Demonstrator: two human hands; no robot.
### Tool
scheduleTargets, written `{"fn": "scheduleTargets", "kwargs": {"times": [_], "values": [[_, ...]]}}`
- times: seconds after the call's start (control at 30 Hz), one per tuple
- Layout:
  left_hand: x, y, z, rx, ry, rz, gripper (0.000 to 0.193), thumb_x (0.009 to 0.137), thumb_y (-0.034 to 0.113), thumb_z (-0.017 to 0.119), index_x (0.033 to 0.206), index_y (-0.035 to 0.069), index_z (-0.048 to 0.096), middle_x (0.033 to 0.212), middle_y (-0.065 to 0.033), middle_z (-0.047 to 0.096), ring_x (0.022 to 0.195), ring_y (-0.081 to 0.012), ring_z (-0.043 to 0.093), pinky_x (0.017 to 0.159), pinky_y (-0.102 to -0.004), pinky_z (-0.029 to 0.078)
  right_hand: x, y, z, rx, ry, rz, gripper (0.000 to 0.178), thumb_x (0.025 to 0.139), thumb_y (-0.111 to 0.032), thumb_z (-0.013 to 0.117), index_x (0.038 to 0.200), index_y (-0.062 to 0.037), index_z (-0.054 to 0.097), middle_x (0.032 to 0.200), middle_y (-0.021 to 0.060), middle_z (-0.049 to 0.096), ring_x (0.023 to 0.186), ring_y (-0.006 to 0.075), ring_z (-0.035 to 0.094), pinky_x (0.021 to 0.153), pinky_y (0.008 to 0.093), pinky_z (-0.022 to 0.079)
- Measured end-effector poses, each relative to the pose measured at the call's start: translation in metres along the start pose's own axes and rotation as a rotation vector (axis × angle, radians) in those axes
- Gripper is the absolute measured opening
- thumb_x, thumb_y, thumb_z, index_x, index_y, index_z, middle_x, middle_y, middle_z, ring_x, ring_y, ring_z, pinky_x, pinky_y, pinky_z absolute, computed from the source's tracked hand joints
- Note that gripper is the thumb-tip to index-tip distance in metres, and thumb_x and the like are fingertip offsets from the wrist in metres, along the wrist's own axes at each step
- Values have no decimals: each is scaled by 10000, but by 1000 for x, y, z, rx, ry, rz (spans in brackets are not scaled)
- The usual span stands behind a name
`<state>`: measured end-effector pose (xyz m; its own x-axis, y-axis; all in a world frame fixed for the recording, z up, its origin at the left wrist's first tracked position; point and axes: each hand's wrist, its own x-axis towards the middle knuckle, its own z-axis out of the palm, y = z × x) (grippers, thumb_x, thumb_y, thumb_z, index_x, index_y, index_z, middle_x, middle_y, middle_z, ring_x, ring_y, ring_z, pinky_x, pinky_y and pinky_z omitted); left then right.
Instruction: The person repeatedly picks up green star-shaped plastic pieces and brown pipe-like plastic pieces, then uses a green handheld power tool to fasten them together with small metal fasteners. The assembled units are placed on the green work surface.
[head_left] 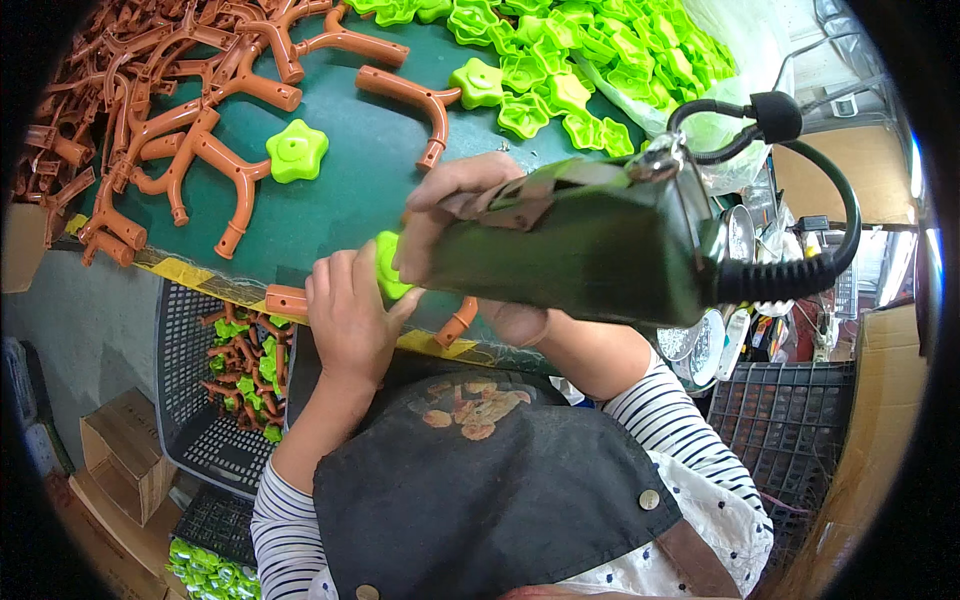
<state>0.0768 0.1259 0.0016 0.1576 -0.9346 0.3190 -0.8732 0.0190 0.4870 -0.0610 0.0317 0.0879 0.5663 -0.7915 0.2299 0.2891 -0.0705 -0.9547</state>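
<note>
My right hand (462, 190) is wrapped round a dark green corded electric screwdriver (580, 245), held sideways with its front end toward my left hand. My left hand (350, 310) grips a bright green star-shaped plastic part (390, 266) at the table's near edge. Under the hands lies a brown branch-shaped plastic piece (458, 322); one end sticks out left of my left hand, another below the tool. The screwdriver's tip and the spot where it meets the star are hidden by my fingers. Farther off lie a loose green star (297, 152) and a forked brown piece (410, 105).
Brown branch pieces (130, 110) are heaped at the far left, green stars (640, 45) at the far right, some in a clear bag. Below the table's yellow-black edge (195, 280), a grey crate (180, 400) holds joined brown and green parts. The tool's cord (850, 210) loops at right.
</note>
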Motion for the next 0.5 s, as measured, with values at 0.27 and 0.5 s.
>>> {"fn": "scheduleTargets", "kwargs": {"times": [0.27, 0.5], "values": [[-4, -2, 11, -70, 53, -60, 597, 561, 210, 904, 1026, 49, 565, 956, -89, 493, 955, -311, 509, 810, -440, 418, 21, 40, -19, -289, -420, -299, 823, 618, -509, 882, 1201, 3, 605, 1051, 135, 644, 901, 305, 669, 847, 408, 520], [-6, 1, 10, -367, 114, -196, 464, 800, 262, 692, 1194, 33, 600, 1041, -128, 530, 994, -354, 497, 843, -465, 396, 37, 64, -16, -422, -562, -444, 721, 608, -520, 904, 1054, -19, 640, 955, 138, 681, 835, 333, 683, 773, 383, 525]]}}
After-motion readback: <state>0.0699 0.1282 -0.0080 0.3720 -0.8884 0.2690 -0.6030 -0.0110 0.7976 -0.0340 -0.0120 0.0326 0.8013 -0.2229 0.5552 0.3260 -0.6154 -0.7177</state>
